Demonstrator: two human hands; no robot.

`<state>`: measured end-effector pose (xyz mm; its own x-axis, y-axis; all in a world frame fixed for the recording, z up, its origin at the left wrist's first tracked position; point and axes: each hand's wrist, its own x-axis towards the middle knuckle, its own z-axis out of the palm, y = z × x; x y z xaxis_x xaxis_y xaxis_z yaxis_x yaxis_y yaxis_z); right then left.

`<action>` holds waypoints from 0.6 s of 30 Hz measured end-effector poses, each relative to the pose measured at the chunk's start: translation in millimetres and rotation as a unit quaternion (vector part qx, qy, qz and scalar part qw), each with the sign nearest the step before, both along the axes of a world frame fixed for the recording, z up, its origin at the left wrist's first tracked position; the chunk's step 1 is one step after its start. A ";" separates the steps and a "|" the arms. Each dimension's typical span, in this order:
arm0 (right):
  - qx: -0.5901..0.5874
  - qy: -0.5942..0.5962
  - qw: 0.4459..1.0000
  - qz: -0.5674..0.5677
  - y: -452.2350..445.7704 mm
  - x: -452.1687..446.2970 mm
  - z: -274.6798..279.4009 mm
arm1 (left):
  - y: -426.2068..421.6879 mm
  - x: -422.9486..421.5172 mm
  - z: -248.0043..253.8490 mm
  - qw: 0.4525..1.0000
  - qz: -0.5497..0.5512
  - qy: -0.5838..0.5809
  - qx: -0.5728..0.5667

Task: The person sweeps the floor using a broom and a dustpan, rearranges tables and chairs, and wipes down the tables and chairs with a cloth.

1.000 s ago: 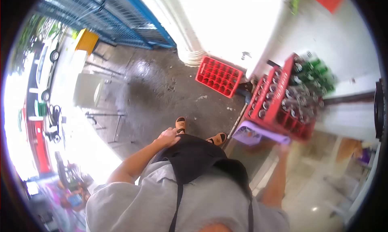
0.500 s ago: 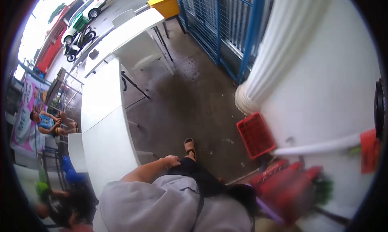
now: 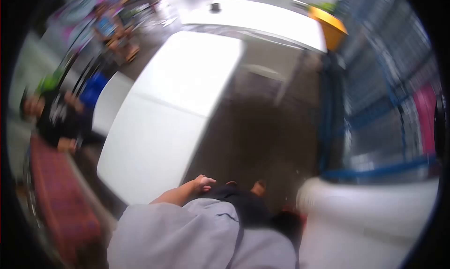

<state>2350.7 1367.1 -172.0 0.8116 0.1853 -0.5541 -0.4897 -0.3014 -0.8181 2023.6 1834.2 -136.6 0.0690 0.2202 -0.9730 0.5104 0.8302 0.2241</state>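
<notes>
My left hand [image 3: 205,182] is just above the dark shorts [image 3: 243,201], near the front of my lap. Its fingers look loosely apart, with nothing visible in them, though motion softens their outline. The near end of a white table [image 3: 150,133] lies ahead and to the left of this hand, apart from it. My right hand is out of view. Below, a grey shirt [image 3: 187,231] fills the bottom of the view, and a sandalled foot [image 3: 258,188] shows past the shorts.
A person in black [image 3: 58,114] sits at the left behind a white chair [image 3: 110,102]; another person [image 3: 110,30] sits farther back. A red patterned bench [image 3: 61,198] is at lower left. Blue metal fencing [image 3: 375,114] and a white column [image 3: 356,217] flank the right. A yellow bin [image 3: 330,27] stands behind.
My view has swung to the right, and the tables are nearer. The column has moved to the lower right; the red crate and red bag have left the view. My left hand has come off the thigh.
</notes>
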 end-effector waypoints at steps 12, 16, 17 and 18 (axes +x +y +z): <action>-0.075 0.019 0.763 0.642 650.4 187.8 8.0 | -82.4 -64.9 -5.4 0.352 0.890 -0.147 0.251; -0.089 -0.008 0.770 0.632 781.0 75.6 24.0 | -71.2 -68.4 -8.7 0.266 0.872 -0.158 0.379; -0.092 -0.008 0.759 0.645 801.3 50.9 28.1 | -68.3 -69.3 -8.2 0.260 0.887 -0.129 0.360; -0.091 0.011 0.766 0.636 811.6 21.1 39.0 | -69.3 -69.7 -6.0 0.262 0.892 -0.130 0.344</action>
<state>2371.8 2178.8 -133.0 0.0295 0.7368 -0.6754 0.2824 -0.6543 -0.7015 1953.9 1764.9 -142.6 -0.6970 0.2451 -0.6739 -0.6596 -0.5879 0.4683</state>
